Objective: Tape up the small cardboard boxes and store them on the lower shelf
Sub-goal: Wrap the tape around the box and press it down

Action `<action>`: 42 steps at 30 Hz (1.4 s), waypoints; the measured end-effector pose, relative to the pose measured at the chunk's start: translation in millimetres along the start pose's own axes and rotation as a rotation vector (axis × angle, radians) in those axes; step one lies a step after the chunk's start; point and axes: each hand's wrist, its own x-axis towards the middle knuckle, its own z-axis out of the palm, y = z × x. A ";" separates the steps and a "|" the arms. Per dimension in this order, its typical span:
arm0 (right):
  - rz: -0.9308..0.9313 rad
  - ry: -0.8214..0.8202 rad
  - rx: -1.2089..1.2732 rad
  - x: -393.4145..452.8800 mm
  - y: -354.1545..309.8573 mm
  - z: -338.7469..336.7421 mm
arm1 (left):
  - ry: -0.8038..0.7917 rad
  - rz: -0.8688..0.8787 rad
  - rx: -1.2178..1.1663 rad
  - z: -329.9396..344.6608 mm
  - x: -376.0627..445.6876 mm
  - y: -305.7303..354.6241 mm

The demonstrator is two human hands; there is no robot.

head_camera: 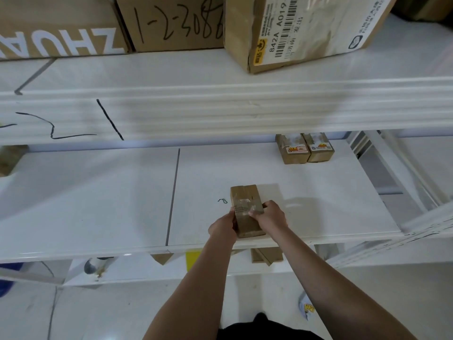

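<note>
Now both hands, left (223, 225) and right (270, 215), fingers curled around small taped box (246, 207) on lower shelf (98, 204).

Left hand (224, 225), right hand (270, 214) both gripping

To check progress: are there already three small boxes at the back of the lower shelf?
No, only two small boxes stand there, side by side.
</note>
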 end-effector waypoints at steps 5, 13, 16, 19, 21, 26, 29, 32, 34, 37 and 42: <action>-0.009 0.024 -0.037 -2.7 0.0 2.0 | 0.125 0.158 0.057 7.2 -2.2 -10.9; 0.010 0.045 -0.061 -3.0 1.2 4.1 | 0.251 0.497 0.431 9.5 -2.3 -14.4; 0.015 0.049 -0.073 -1.3 0.8 5.9 | 0.231 0.595 0.523 6.1 -2.9 -5.3; 0.020 0.077 -0.107 -0.9 0.4 8.1 | 0.252 0.636 0.591 3.9 -4.6 -5.5; 0.011 0.102 -0.139 -0.9 0.1 10.4 | 0.252 0.670 0.659 2.7 -6.5 -8.4; 0.001 0.156 -0.171 -4.8 -2.4 12.9 | 0.186 0.630 0.666 6.1 -15.3 -11.3; -0.013 0.140 -0.147 -8.0 -2.3 10.1 | 0.155 0.600 0.708 5.6 -18.4 -13.8; -0.011 0.120 -0.126 -10.0 -2.3 6.0 | 0.111 0.572 0.749 0.1 -18.8 -10.2; -0.007 0.098 -0.108 -9.8 -1.9 5.4 | 0.076 0.572 0.801 -3.5 -16.1 -5.2; 0.032 0.080 -0.070 -11.2 -2.6 7.9 | 0.076 0.579 0.885 -5.7 -12.7 0.1; 0.095 0.171 -0.045 -9.7 -7.1 16.3 | 0.112 0.595 0.905 -5.1 -10.9 -0.1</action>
